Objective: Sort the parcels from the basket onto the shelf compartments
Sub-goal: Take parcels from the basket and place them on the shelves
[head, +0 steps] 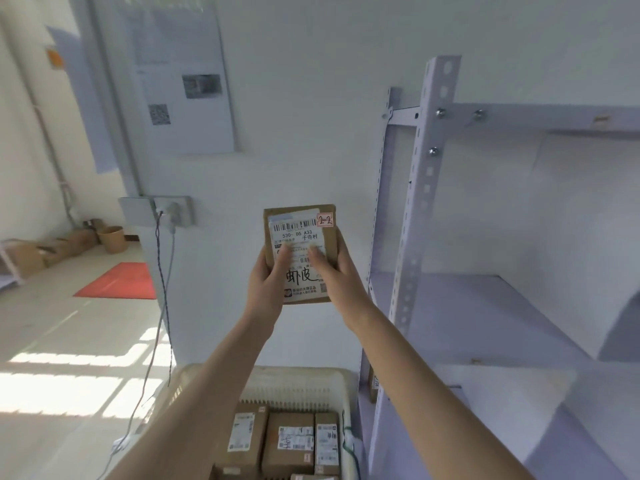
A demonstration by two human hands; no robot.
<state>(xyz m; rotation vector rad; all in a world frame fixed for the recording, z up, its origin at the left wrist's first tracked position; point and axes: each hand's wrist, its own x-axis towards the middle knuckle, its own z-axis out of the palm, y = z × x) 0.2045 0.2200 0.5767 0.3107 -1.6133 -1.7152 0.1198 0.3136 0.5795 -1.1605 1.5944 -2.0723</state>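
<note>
Left hand (pixel 265 282), right hand (pixel 343 271) on brown, white-labelled parcel (pixel 300 233)

The left hand (pixel 266 282) and right hand (pixel 343 271) hold a labelled parcel (pixel 301 233) in open air before the white wall (pixel 311 116), left of the shelf (pixel 554 114). Two perforated posts, the front upright (pixel 420 202) and the rear upright (pixel 381 188), stand between this parcel and the compartments; the side gap between them is narrow. The compartment above the middle board (pixel 485 306) is open at the front. In the compartment below, a brown parcel (pixel 373 384) sits at the left end, just beside the uprights. Under the forearms, the basket (pixel 298 375) is packed with boxes (pixel 289 441) side by side. Cables (pixel 166 289) hang from a wall socket (pixel 173 209), well apart to the left.
</note>
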